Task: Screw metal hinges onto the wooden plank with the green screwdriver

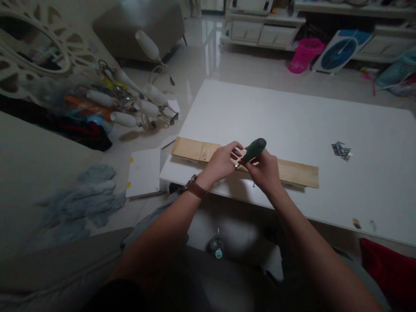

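In my right hand (268,170) is a screwdriver (255,148) with a green handle and a dark butt end, tilted so that its shaft points down and left. My left hand (222,162) rests over a long, light wooden plank (299,172), its fingers curled close round the screwdriver's tip. Whatever those left fingers pinch is too small to make out. Beneath the plank lies a large white board (292,117). A small screw (254,184) shows near the board's front edge, under my right hand.
Metal brackets or fittings (341,150) lie on the board's right side. A small dark and yellow piece (356,223) is near the front right edge. To the left are a white panel (143,173) and a lamp with several white shades (149,107). A pink basket (303,54) stands behind.
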The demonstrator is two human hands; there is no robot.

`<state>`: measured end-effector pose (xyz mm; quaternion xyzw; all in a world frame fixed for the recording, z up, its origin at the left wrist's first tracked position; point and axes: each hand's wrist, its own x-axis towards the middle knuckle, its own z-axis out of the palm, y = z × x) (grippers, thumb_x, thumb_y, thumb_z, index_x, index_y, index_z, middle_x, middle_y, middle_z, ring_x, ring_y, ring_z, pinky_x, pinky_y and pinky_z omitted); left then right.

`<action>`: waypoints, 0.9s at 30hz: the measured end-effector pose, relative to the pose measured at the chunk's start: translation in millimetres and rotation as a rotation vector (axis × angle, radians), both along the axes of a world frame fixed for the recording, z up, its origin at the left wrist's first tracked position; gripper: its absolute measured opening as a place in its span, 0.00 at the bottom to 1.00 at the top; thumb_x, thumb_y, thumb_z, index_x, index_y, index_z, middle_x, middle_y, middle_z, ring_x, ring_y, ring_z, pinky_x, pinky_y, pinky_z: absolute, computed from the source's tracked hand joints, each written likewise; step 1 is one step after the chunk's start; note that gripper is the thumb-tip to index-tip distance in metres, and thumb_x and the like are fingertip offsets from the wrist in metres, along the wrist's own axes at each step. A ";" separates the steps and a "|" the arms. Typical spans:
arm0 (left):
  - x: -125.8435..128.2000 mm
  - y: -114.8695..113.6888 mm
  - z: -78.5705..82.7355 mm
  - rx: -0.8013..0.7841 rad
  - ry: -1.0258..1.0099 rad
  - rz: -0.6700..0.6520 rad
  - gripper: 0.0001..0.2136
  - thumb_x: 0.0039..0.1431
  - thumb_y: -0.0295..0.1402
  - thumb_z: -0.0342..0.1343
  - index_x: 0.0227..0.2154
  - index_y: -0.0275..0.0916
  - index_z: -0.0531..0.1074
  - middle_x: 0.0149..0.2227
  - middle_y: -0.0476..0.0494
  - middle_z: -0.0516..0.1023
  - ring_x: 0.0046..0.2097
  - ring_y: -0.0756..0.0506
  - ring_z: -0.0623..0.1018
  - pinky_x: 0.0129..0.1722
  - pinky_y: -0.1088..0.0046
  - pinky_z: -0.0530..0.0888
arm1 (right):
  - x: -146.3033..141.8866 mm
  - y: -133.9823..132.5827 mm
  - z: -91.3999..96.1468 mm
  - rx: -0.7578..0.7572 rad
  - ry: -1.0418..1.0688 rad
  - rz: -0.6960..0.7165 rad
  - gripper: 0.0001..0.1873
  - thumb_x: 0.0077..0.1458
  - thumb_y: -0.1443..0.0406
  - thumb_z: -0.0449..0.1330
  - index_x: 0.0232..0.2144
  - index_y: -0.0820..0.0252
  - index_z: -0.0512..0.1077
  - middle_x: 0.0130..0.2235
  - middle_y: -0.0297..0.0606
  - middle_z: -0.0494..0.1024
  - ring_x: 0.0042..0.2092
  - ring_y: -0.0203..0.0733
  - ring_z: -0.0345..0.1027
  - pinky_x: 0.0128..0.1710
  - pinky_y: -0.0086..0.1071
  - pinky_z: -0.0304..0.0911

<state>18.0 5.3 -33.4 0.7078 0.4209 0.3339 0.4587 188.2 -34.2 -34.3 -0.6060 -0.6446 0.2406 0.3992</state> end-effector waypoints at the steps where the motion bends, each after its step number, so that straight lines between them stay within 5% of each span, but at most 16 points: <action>1: -0.3 0.3 -1.3 0.005 0.011 0.001 0.17 0.52 0.16 0.57 0.44 0.38 0.74 0.38 0.43 0.82 0.39 0.47 0.81 0.40 0.70 0.77 | -0.1 0.1 -0.1 0.001 -0.001 -0.004 0.13 0.49 0.65 0.65 0.40 0.53 0.75 0.35 0.37 0.84 0.32 0.45 0.77 0.33 0.36 0.69; 17: -3.7 1.9 -11.9 0.054 0.217 -0.017 0.14 0.52 0.15 0.59 0.39 0.38 0.76 0.38 0.43 0.84 0.40 0.46 0.81 0.43 0.68 0.77 | -6.2 1.1 -3.5 0.076 0.012 -0.022 0.08 0.49 0.64 0.67 0.32 0.54 0.71 0.27 0.33 0.80 0.29 0.42 0.73 0.30 0.34 0.65; 27: -4.7 1.4 -10.7 0.049 0.299 0.023 0.20 0.50 0.14 0.54 0.43 0.38 0.78 0.40 0.42 0.84 0.42 0.45 0.81 0.45 0.67 0.77 | -5.1 -2.9 10.1 0.147 0.106 -0.123 0.15 0.53 0.58 0.70 0.42 0.55 0.76 0.31 0.35 0.83 0.31 0.44 0.77 0.35 0.40 0.72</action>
